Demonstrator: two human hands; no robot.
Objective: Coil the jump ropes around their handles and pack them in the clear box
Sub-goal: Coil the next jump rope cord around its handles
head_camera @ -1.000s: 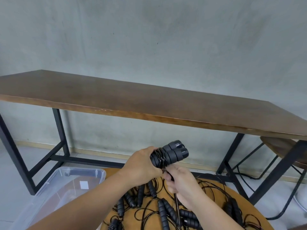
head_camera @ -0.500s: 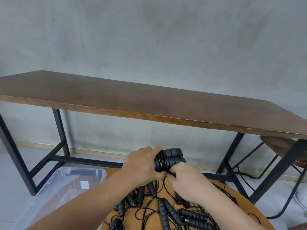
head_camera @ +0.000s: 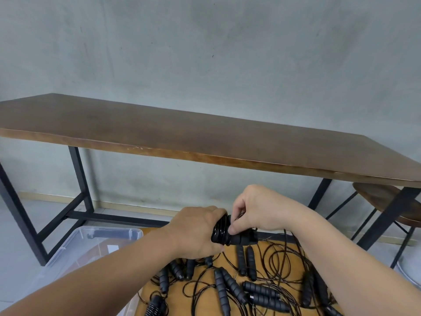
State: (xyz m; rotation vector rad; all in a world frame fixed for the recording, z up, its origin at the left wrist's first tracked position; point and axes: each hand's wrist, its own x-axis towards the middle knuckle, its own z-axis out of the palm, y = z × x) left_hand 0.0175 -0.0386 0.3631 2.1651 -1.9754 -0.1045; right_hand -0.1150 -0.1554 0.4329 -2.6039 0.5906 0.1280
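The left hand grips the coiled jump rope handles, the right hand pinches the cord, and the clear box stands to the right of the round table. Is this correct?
Not quite. The head view shows the clear box to the left of the round table, not the right. The rest holds: the left hand grips the coiled jump rope handles, and the right hand pinches the cord.

Two bare forearms come in from the lower edge of the view — no sleeves, cuffs or gloves cover them as far back as the frame shows. The left hand (head_camera: 198,233) carries no ring, watch or band that shows, and its wrist behind it is just as plain. The right hand (head_camera: 262,210) is likewise unadorned — knuckles and the back of the hand show clearly, with nothing worn at the wrist behind it.
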